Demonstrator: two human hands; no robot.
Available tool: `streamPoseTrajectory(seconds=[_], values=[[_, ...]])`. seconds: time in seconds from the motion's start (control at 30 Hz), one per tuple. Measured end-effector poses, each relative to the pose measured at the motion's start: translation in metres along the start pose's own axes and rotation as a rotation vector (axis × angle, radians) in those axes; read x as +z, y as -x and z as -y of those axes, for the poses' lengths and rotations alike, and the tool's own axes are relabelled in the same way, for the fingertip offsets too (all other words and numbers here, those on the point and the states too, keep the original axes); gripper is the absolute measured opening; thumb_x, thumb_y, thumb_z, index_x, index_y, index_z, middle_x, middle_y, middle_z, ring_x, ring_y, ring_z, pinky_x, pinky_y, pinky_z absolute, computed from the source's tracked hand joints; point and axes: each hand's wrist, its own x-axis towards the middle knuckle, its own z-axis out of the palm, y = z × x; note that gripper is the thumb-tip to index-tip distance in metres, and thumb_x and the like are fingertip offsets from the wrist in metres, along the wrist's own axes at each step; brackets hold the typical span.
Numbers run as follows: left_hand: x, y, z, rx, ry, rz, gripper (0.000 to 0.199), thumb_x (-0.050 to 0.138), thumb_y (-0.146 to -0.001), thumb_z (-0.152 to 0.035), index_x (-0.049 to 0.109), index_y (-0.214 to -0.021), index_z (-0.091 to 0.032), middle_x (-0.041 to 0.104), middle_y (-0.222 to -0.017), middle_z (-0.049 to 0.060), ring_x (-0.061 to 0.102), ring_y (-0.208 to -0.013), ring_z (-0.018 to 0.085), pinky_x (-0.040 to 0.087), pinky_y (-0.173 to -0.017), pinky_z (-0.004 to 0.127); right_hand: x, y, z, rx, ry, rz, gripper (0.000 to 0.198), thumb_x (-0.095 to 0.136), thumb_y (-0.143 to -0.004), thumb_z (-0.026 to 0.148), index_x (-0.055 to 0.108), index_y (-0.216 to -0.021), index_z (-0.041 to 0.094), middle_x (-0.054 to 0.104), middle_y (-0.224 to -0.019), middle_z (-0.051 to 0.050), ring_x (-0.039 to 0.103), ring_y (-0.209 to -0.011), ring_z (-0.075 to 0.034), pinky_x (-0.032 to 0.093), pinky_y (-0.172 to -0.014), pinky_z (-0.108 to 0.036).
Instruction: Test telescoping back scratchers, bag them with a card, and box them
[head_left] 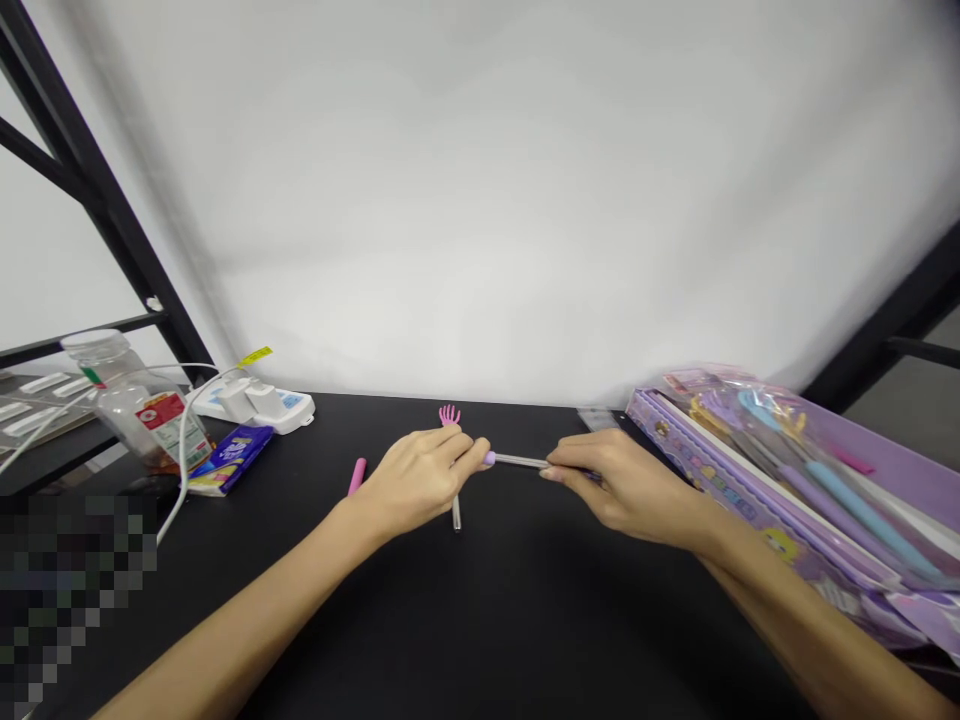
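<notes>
Above the black table, both hands hold a thin metal back scratcher rod [519, 461] that lies level between them. My left hand [427, 470] is closed around its lilac end [489, 458], with most of that end hidden by the fingers. The other end of the rod is pinched by my right hand [611, 480], and a bit of purple shows behind the fingers. Under the left hand lies a pink hand-shaped scratcher head [449, 414], with a silver rod [456, 513] pointing toward me. A pink handle [358, 475] rests just left of that hand.
At the right stands a purple box [690, 470] with bagged back scratchers [817, 470] in it. On the left are a clear plastic jar [142, 400], a purple snack packet [232, 460], a white power strip [292, 408] and a white cable [182, 450]. A white wall rises behind.
</notes>
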Motion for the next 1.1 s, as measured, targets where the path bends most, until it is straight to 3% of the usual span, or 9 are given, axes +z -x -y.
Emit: streamPoseTrajectory(seconds=[0.17,0.33,0.47,0.6,0.67,0.77,0.9,1.1], values=[[0.003,-0.001,-0.008,0.051,-0.068,-0.063,0.015,0.044,-0.102,-0.02,0.057,-0.099,-0.014,0.057,-0.069,-0.001,0.054,-0.064,0.014,0.041,-0.055,0.028,0.002,-0.003,-0.005,0.163,-0.305,0.108,0.039,0.049,-0.095,0.04,0.057,-0.063,0.019,0.049,-0.058,0.002,0.038,-0.057,-0.013,0.028,-0.054,-0.028],[0.002,-0.004,-0.008,0.088,-0.059,-0.04,0.015,0.043,-0.101,-0.017,0.057,-0.1,-0.013,0.058,-0.071,0.0,0.055,-0.064,0.014,0.041,-0.056,0.028,0.005,-0.004,-0.01,0.244,-0.502,0.19,0.041,0.057,-0.089,0.049,0.065,-0.065,0.018,0.047,-0.054,0.002,0.036,-0.053,-0.012,0.025,-0.05,-0.027],[-0.006,-0.008,0.009,0.067,0.083,0.187,0.023,0.039,-0.103,-0.024,0.059,-0.097,-0.016,0.059,-0.072,0.0,0.056,-0.059,0.013,0.034,-0.052,0.025,0.007,-0.007,-0.006,0.183,-0.313,0.116,0.038,0.049,-0.096,0.044,0.066,-0.073,0.019,0.057,-0.06,0.001,0.044,-0.055,-0.013,0.03,-0.052,-0.027],[-0.02,-0.008,0.027,-0.14,0.421,0.405,0.031,0.04,-0.103,-0.04,0.061,-0.095,-0.019,0.059,-0.067,-0.002,0.054,-0.054,0.012,0.033,-0.051,0.025,0.007,-0.012,-0.001,-0.087,0.246,-0.051,0.028,0.043,-0.101,0.03,0.067,-0.092,0.02,0.067,-0.076,-0.004,0.054,-0.062,-0.016,0.032,-0.061,-0.03],[-0.029,-0.008,0.029,-0.239,0.627,0.491,0.038,0.033,-0.104,-0.043,0.06,-0.09,-0.019,0.053,-0.059,-0.005,0.05,-0.049,0.011,0.033,-0.05,0.025,0.005,-0.012,0.002,-0.239,0.506,-0.113,0.03,0.04,-0.103,0.027,0.065,-0.09,0.018,0.064,-0.075,-0.005,0.052,-0.063,-0.016,0.031,-0.064,-0.032],[-0.039,-0.006,0.022,-0.336,0.838,0.619,0.045,0.027,-0.104,-0.047,0.055,-0.082,-0.02,0.045,-0.052,-0.006,0.044,-0.043,0.01,0.032,-0.047,0.023,0.002,-0.006,0.007,-0.397,0.697,-0.153,0.036,0.036,-0.104,0.026,0.06,-0.079,0.018,0.057,-0.067,-0.003,0.047,-0.059,-0.016,0.027,-0.064,-0.034],[-0.034,-0.001,0.01,-0.316,0.845,0.629,0.043,0.03,-0.104,-0.046,0.056,-0.082,-0.02,0.046,-0.053,-0.006,0.046,-0.047,0.01,0.033,-0.05,0.023,0.005,0.005,0.013,-0.416,0.704,-0.152,0.035,0.037,-0.104,0.022,0.056,-0.074,0.019,0.054,-0.062,-0.001,0.044,-0.055,-0.016,0.023,-0.061,-0.035],[-0.012,0.012,-0.002,-0.198,0.543,0.452,0.035,0.03,-0.105,-0.039,0.051,-0.084,-0.02,0.052,-0.058,-0.006,0.043,-0.043,0.01,0.027,-0.049,0.026,0.018,0.01,0.011,-0.128,0.311,0.022,0.03,0.042,-0.101,0.025,0.053,-0.074,0.02,0.06,-0.063,0.001,0.05,-0.052,-0.013,0.024,-0.056,-0.031]])
